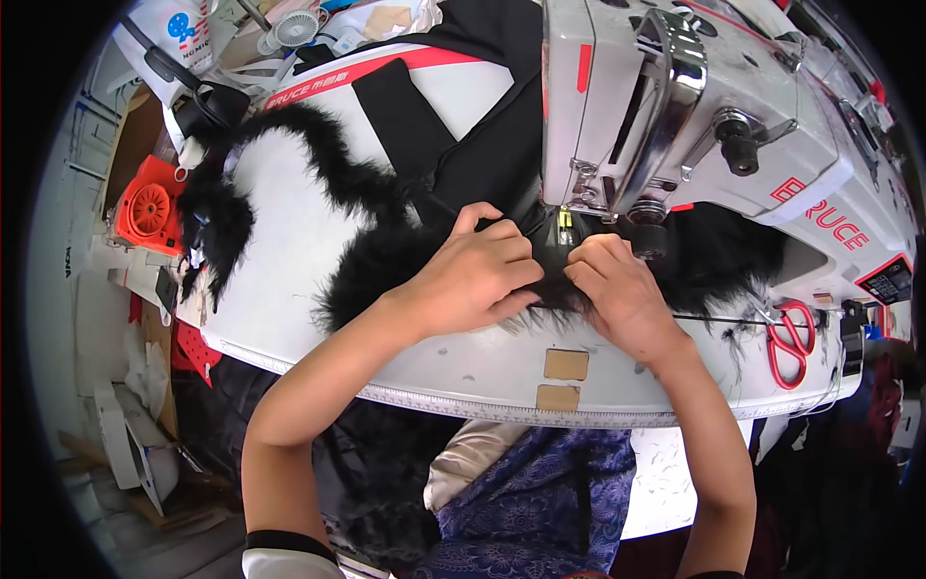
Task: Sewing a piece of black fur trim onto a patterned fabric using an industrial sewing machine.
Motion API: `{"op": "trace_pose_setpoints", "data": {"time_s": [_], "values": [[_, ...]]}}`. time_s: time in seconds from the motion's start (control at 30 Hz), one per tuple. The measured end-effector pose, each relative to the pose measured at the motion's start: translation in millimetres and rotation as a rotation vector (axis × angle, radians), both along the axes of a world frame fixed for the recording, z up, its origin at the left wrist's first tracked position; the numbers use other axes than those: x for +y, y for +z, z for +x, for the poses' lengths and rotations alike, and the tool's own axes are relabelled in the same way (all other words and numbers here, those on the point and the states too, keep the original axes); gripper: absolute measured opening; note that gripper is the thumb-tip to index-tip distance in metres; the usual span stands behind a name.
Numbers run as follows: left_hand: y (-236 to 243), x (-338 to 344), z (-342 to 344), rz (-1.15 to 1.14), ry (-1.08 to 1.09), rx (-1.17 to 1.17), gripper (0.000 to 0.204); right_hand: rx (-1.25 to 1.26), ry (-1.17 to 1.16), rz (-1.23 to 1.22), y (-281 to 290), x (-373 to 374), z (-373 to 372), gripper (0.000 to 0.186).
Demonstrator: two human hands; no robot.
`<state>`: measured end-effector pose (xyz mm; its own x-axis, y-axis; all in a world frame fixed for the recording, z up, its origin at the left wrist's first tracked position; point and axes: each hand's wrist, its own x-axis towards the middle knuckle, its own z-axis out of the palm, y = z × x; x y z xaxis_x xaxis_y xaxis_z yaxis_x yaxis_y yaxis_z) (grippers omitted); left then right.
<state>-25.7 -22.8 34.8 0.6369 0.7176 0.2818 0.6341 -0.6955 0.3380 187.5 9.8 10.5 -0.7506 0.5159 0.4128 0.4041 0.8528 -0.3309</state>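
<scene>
Black fabric point(492, 159) lies across the white sewing table and runs under the needle area point(565, 226) of a white sewing machine point(603, 106). A long strip of black fluffy fur trim point(367, 275) meets the fabric there and curls away to the left. My left hand point(482, 275), fingers curled, grips the fabric just left of the needle. Close to the needle's right side, my right hand point(615, 289) pinches the fabric near its furry near edge. More black fur point(728, 256) spreads to the right under the machine arm. My fingers hide part of the seam.
Red-handled scissors point(791, 345) lie at the right. Two tan patches point(566, 364) sit near the table's ruler-marked front edge point(463, 410). An orange fan-like device point(149, 209) stands at the left edge, and a small white fan point(296, 29) at the back. Patterned blue cloth point(540, 502) hangs below.
</scene>
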Motion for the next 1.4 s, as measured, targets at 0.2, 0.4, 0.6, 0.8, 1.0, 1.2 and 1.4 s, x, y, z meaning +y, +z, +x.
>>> {"op": "trace_pose_setpoints", "data": {"time_s": [0.2, 0.4, 0.6, 0.8, 1.0, 1.2, 1.4], "values": [[-5.2, -3.3, -5.1, 0.196, -0.155, 0.096, 0.02, 0.024, 0.051, -0.037, 2.2, -2.1, 4.3, 0.032], [2.3, 19.7, -23.3, 0.179, -0.052, -0.052, 0.025, 0.012, 0.078, -0.032, 5.1, -1.5, 4.1, 0.033], [-0.7, 59.1, -29.5, 0.337, 0.005, 0.179, 0.009, 0.021, 0.027, -0.006, 6.6, -0.8, 6.4, 0.032], [-8.7, 32.4, -21.3, 0.349, -0.085, 0.054, 0.024, -0.027, 0.119, -0.102, 7.6, 21.9, 20.1, 0.029], [0.8, 20.2, -21.2, 0.231, 0.245, 0.124, 0.017, -0.048, 0.159, -0.088, 8.2, 19.3, 26.6, 0.034], [0.3, 14.2, 10.5, 0.246, -0.055, 0.022, 0.024, -0.078, 0.183, -0.04, 7.1, 16.0, 22.9, 0.037], [-6.8, -3.6, 14.8, 0.153, 0.067, 0.0, 0.03, 0.058, 0.019, -0.042, 6.4, 39.6, 33.1, 0.023]]}}
